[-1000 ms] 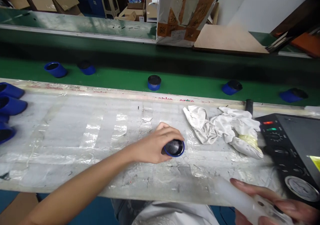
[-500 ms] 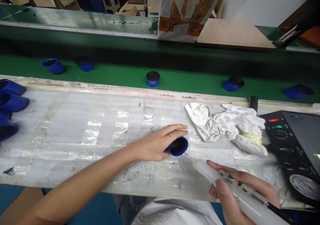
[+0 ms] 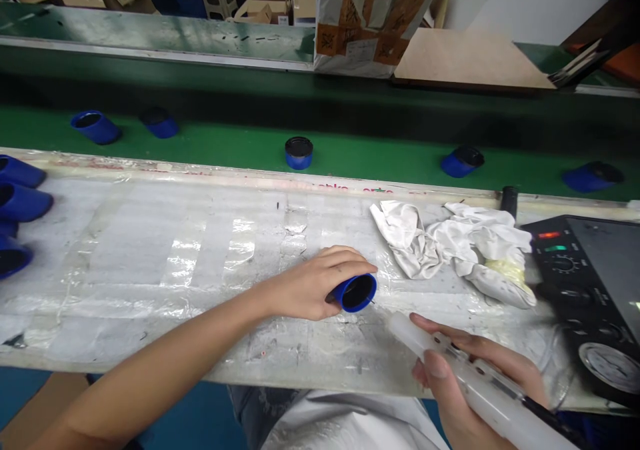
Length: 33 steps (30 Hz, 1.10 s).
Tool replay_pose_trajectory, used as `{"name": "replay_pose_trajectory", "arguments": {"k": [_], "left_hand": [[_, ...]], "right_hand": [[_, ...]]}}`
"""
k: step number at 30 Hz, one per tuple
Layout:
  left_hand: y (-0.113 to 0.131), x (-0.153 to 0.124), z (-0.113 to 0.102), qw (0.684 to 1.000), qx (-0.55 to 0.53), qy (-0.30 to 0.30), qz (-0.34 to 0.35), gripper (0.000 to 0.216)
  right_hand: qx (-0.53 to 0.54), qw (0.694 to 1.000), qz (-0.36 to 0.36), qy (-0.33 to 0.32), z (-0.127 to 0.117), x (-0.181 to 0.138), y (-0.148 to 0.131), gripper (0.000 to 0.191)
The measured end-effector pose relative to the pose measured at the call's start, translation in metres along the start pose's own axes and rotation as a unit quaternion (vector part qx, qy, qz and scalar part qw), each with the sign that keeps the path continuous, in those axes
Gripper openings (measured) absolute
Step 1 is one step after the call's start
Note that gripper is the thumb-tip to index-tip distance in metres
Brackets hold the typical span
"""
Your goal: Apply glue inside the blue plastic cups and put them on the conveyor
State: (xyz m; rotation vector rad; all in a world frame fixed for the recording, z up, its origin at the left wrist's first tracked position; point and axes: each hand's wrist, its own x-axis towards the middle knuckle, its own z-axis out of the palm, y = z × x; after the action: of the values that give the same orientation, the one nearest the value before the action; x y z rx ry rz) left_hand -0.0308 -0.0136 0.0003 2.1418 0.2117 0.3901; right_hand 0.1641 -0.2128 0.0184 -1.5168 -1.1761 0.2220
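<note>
My left hand (image 3: 320, 282) is wrapped round a blue cup-shaped cylinder (image 3: 342, 298) with a dark inside, which lies on its side on the plastic-covered bench. The cylinder's open end faces right, toward my other hand. In my right hand (image 3: 465, 370) is a translucent white dispensing syringe (image 3: 493, 397) with a black end piece at its rear. Its blunt front end points up and left, a short way off the cylinder and not touching it. My left fingers partly hide the cylinder's far end.
Behind the bench runs a green conveyor belt (image 3: 225, 150) carrying several blue cylinders, including one (image 3: 299, 158) near the middle. More blue cylinders (image 3: 25, 200) lie at the left. Crumpled white gloves (image 3: 415, 243) and a black control box (image 3: 565, 263) with a gauge are on the right.
The cylinders on the belt have shifted slightly left. My left fingers have closed further over the cylinder. The syringe has moved a little up and left. The view has tilted slightly.
</note>
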Motion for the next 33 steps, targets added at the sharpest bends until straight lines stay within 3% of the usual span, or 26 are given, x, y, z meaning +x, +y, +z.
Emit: {"name": "replay_pose_trajectory", "arguments": {"k": [7, 13, 21, 27, 33], "left_hand": [[0.004, -0.002, 0.0, 1.0, -0.016, 0.008, -0.007, 0.062], [0.004, -0.001, 0.0, 1.0, -0.01, 0.009, -0.007, 0.066], [0.005, -0.003, 0.002, 1.0, -0.024, 0.016, 0.005, 0.066], [0.007, -0.002, 0.0, 1.0, -0.028, 0.01, -0.002, 0.064], [0.007, -0.002, 0.001, 0.999, -0.036, 0.009, 0.01, 0.067]], "right_hand": [[0.02, 0.999, -0.012, -0.022, -0.004, 0.004, -0.009, 0.023], [-0.04, 0.996, 0.059, 0.048, 0.006, -0.005, -0.019, 0.03], [-0.102, 0.994, 0.026, 0.022, 0.004, -0.008, -0.024, 0.042], [-0.046, 0.998, -0.005, 0.047, 0.021, -0.007, -0.038, 0.031], [-0.053, 0.998, -0.003, 0.031, 0.023, -0.008, -0.046, 0.029]]}}
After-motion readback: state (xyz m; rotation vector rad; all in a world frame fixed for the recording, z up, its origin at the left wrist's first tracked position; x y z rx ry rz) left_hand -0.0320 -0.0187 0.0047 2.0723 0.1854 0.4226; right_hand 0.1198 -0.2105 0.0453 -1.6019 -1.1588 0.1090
